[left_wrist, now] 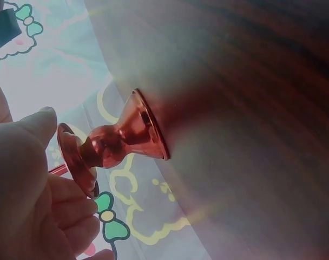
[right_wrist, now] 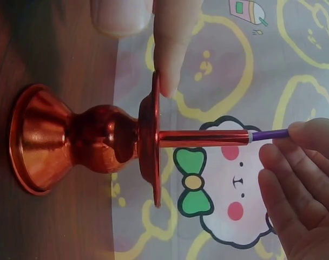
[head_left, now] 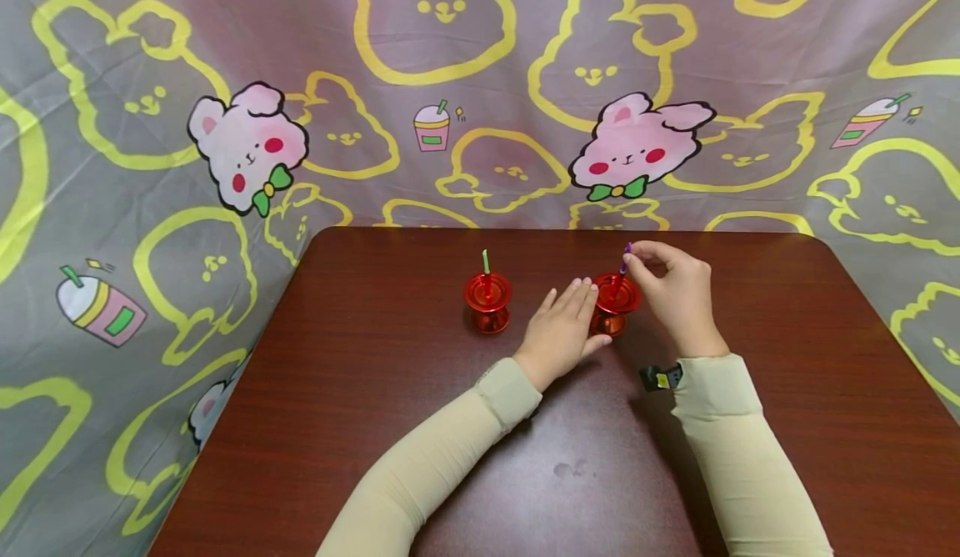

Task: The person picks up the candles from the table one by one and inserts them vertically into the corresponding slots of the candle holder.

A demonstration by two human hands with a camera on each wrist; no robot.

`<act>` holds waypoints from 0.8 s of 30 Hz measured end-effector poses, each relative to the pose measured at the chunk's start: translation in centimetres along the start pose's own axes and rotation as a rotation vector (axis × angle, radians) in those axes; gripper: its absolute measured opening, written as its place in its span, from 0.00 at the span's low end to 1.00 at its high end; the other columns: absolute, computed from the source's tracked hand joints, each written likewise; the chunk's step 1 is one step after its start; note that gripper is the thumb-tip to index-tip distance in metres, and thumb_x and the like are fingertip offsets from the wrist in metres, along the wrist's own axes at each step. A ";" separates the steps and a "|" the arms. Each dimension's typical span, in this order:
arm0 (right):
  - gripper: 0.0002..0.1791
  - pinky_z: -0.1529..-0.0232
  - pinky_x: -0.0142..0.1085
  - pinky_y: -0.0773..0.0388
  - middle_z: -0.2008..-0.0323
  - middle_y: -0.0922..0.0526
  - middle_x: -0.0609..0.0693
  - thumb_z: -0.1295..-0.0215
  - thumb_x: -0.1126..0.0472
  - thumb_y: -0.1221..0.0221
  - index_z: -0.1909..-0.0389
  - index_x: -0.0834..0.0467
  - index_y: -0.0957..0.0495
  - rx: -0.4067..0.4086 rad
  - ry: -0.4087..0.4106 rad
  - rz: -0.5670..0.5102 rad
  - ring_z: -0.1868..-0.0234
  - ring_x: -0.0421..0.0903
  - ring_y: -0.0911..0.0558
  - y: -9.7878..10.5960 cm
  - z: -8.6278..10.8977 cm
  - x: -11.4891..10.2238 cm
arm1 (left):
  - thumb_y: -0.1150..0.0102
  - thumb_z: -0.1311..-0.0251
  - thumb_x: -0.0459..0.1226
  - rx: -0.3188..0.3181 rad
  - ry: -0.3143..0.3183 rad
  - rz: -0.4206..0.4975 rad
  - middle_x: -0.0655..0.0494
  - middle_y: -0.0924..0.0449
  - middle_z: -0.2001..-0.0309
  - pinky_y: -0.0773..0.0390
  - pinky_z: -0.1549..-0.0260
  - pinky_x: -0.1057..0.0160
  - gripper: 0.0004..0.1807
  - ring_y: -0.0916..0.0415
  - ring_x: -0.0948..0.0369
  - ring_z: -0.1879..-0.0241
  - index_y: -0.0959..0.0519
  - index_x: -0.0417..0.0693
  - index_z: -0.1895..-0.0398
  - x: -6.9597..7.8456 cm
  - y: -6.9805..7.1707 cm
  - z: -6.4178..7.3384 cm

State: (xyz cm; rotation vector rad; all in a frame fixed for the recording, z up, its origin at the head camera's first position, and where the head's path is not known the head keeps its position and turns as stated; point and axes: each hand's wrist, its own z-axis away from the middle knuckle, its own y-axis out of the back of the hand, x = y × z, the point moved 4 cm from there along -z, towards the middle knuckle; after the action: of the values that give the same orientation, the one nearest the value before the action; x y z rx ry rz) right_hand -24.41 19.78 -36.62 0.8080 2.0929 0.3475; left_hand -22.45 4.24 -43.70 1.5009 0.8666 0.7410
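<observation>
At the right of the head view stands a shiny red candlestick [head_left: 611, 324] with a round drip plate and an upright red tube. A thin purple candle [right_wrist: 270, 135] meets the top of that tube, its pale lower end at the opening. My right hand [head_left: 675, 290] pinches the candle's upper part between thumb and fingers. My left hand [head_left: 558, 332] lies beside the candlestick with straight fingers, touching the drip plate's [right_wrist: 150, 138] edge. A second red candlestick [head_left: 489, 322] stands to the left, bearing a thin green candle [head_left: 486, 262] upright.
The candlesticks stand on a dark brown wooden table [head_left: 360, 357], toward its far side. A grey curtain [head_left: 480, 107] with cartoon prints hangs behind it. A black strap with a small device [head_left: 660, 378] sits at the right wrist.
</observation>
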 end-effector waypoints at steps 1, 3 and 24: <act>0.08 0.58 0.11 0.34 0.63 0.11 0.61 0.36 0.66 0.32 0.58 0.66 0.13 -0.003 0.000 -0.002 0.62 0.56 0.13 0.0 0.0 0.0 | 0.57 0.27 0.63 0.001 0.001 -0.001 0.54 0.46 0.20 0.46 0.25 0.54 0.42 0.52 0.60 0.21 0.43 0.48 0.20 0.0 0.0 0.0; 0.09 0.58 0.11 0.34 0.63 0.11 0.61 0.35 0.65 0.32 0.58 0.66 0.13 -0.002 0.000 -0.002 0.62 0.56 0.13 -0.1 0.1 0.2 | 0.57 0.27 0.63 0.003 0.000 -0.001 0.54 0.46 0.21 0.46 0.26 0.54 0.42 0.51 0.60 0.21 0.42 0.48 0.20 0.0 -0.1 0.0; 0.08 0.60 0.15 0.31 0.64 0.11 0.58 0.35 0.64 0.32 0.59 0.64 0.12 0.075 -0.052 -0.039 0.64 0.46 0.15 -0.4 0.7 1.1 | 0.56 0.27 0.63 0.014 -0.011 -0.009 0.53 0.45 0.21 0.43 0.26 0.53 0.42 0.50 0.60 0.22 0.42 0.47 0.21 0.0 0.0 0.0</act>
State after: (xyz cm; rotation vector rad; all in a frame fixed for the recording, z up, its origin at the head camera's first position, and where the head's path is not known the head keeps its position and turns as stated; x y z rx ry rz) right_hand -24.47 20.13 -37.94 0.8103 2.0807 0.2255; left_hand -22.43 4.27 -43.71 1.5109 0.8709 0.7206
